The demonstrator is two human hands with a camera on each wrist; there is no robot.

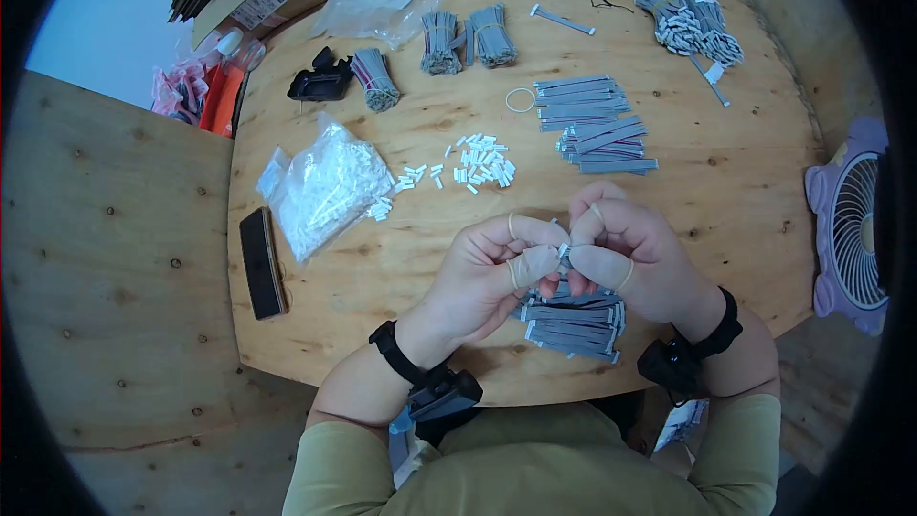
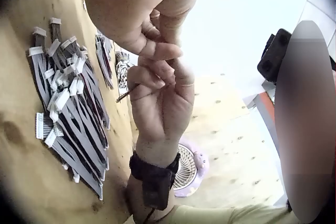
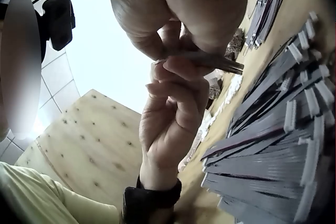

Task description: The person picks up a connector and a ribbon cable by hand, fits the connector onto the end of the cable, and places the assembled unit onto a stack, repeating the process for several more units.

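Both hands meet at the middle of the table in the head view, fingertips together and wearing finger covers. The left hand (image 1: pixel 492 268) and the right hand (image 1: pixel 635 253) pinch a small white connector (image 1: pixel 564 250) on a grey ribbon cable between them. In the right wrist view the cable's end (image 3: pixel 231 66) sticks out from the fingers. Below the hands lies a pile of grey ribbon cables (image 1: pixel 573 327) with white connectors, also seen in the left wrist view (image 2: pixel 73 103). Fingers hide most of the held cable.
Loose white connectors (image 1: pixel 485 162) lie beside a clear bag of them (image 1: pixel 334 186). A phone (image 1: pixel 263 263) is at the left, a fan (image 1: pixel 855 229) at the right. More cables (image 1: pixel 592 124), bundles (image 1: pixel 492 36) and a black container (image 1: pixel 322 79) lie farther back.
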